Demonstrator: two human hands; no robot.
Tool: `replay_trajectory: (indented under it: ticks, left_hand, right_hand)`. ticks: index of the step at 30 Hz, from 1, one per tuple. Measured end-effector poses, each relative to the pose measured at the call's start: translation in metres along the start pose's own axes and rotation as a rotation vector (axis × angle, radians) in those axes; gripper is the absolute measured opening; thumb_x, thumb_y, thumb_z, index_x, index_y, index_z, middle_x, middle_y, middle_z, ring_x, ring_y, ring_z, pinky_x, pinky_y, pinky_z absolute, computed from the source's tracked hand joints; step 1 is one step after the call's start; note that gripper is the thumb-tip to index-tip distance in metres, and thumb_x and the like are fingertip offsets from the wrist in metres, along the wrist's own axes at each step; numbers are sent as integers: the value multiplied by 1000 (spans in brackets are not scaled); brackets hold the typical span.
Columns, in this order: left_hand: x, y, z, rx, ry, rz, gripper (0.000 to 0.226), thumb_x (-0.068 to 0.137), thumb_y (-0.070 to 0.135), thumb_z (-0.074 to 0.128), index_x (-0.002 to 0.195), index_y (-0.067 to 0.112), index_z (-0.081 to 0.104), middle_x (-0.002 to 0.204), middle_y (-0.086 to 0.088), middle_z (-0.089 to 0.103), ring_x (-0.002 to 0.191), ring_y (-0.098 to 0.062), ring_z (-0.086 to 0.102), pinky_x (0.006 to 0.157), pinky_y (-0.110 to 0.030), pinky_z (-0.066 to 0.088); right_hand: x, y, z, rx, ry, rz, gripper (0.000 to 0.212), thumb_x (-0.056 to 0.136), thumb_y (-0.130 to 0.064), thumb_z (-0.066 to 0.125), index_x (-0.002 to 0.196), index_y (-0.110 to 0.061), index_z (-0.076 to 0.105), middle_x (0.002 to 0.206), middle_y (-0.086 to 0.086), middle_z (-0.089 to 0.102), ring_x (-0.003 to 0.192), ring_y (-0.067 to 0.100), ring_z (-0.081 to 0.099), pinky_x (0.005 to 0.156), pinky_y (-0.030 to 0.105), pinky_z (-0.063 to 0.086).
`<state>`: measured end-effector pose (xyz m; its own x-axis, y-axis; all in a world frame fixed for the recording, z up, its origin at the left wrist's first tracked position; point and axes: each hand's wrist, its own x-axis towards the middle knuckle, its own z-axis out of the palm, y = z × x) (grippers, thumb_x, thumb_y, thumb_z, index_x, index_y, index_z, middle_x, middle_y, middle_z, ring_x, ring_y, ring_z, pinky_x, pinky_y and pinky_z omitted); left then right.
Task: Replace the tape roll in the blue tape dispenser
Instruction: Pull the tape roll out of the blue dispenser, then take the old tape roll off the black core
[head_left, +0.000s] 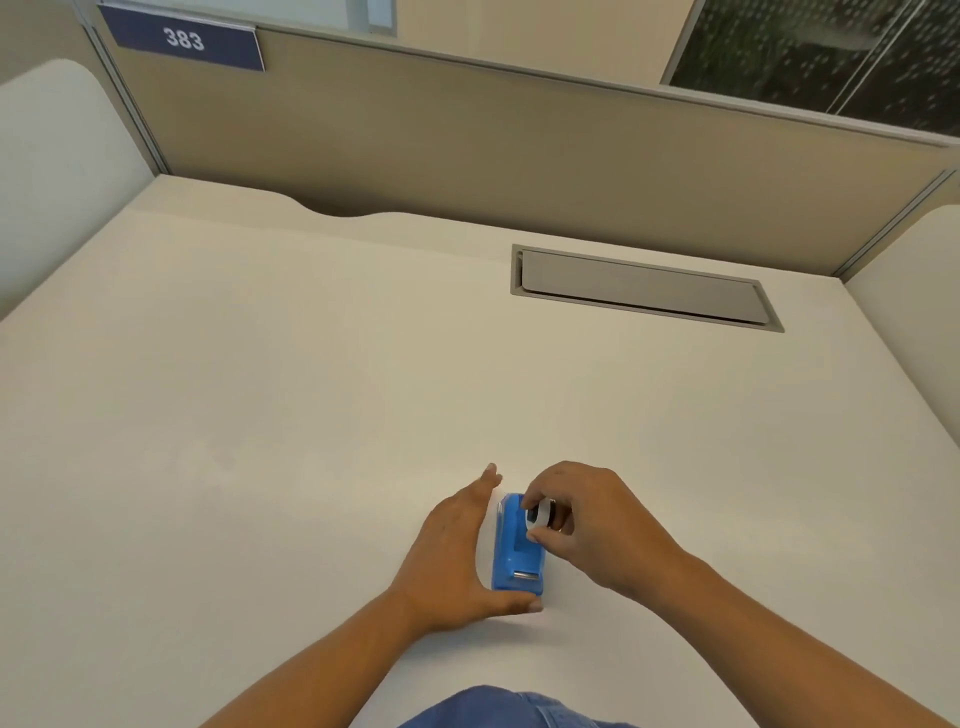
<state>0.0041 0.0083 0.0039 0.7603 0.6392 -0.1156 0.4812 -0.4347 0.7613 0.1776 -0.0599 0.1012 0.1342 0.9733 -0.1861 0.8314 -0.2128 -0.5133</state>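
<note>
On the near part of a pale desk (260, 389), the left hand (452, 551), fingers flat and open, braces the blue tape dispenser (511, 551) while the right hand (587, 525) pinches the tape roll (540, 514) over its cradle; tilted, the roll could jam or slip free.

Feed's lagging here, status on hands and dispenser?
Left hand open, bracing blue dispenser. Right hand pinching tape roll above dispenser. Desk around it unobstructed.
</note>
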Motion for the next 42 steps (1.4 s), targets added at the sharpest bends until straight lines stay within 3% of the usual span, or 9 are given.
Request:
replay_trajectory:
  ticks: [2, 4, 7, 12, 17, 21, 26, 37, 42]
  left_hand:
    - [-5, 7, -9, -29, 49, -20, 107, 60, 90, 52, 148, 46, 10, 151, 29, 15, 138, 4, 17, 115, -27, 19]
    - [-12, 18, -18, -133, 128, -63, 83, 68, 88, 46, 140, 49, 32, 145, 30, 33, 132, 7, 32, 110, -24, 32]
    - [-22, 43, -29, -294, 180, -143, 53, 70, 80, 55, 117, 55, 49, 122, 36, 54, 112, 16, 49, 79, -11, 46]
    - [-34, 71, -31, -516, 95, -226, 66, 68, 64, 71, 125, 33, 59, 117, 18, 67, 99, 1, 67, 78, -21, 56]
    - [-44, 87, -30, -682, 80, -272, 39, 79, 36, 78, 115, 27, 69, 102, 5, 77, 88, -12, 74, 69, -18, 56]
    - [-53, 97, -35, -821, 81, -318, 18, 82, 24, 76, 100, 29, 77, 96, -2, 79, 84, -18, 74, 67, -21, 56]
    - [-64, 107, -40, -930, 49, -317, 32, 80, 33, 74, 110, 21, 74, 102, -6, 78, 94, -24, 73, 74, -24, 57]
    - [-71, 119, -50, -1048, 106, -308, 54, 64, 38, 78, 113, 15, 68, 100, -8, 79, 91, -26, 75, 69, -27, 59]
    - [-70, 124, -55, -1049, 141, -277, 51, 61, 39, 80, 105, 16, 65, 96, -11, 79, 88, -29, 75, 67, -27, 59]
  right_hand:
    - [-8, 1, -1, 39, 35, -5, 23, 81, -29, 73, 100, -37, 66, 92, -23, 61, 74, -1, 56, 81, 29, 51]
    - [-18, 1, -1, 76, 65, -2, 34, 80, -31, 73, 108, -46, 61, 94, -27, 61, 77, 1, 58, 81, 25, 50]
    - [-31, -2, 0, 163, 85, 25, 53, 78, -33, 76, 112, -60, 46, 99, -32, 58, 78, 7, 61, 70, 21, 55]
    - [-46, -14, -2, 222, 114, -23, 52, 77, -37, 74, 111, -61, 42, 104, -37, 55, 79, 4, 64, 68, 15, 55]
    - [-57, -24, -8, 249, 126, -61, 55, 74, -29, 72, 108, -61, 43, 111, -36, 55, 72, 8, 64, 65, 17, 54]
    - [-66, -29, -11, 297, 170, -61, 46, 71, -41, 72, 107, -57, 50, 108, -31, 59, 64, 11, 59, 54, 19, 51]
    - [-79, -32, -13, 438, 259, -41, 45, 69, -43, 81, 109, -45, 61, 105, -20, 68, 64, 12, 60, 54, 14, 48]
    - [-90, -31, -17, 646, 259, 14, 36, 74, -4, 80, 96, -32, 74, 81, -4, 74, 71, 17, 69, 66, 21, 56]
    - [-90, -37, -22, 654, 292, -29, 37, 79, -4, 78, 98, -36, 76, 98, -11, 74, 87, 15, 68, 67, 14, 52]
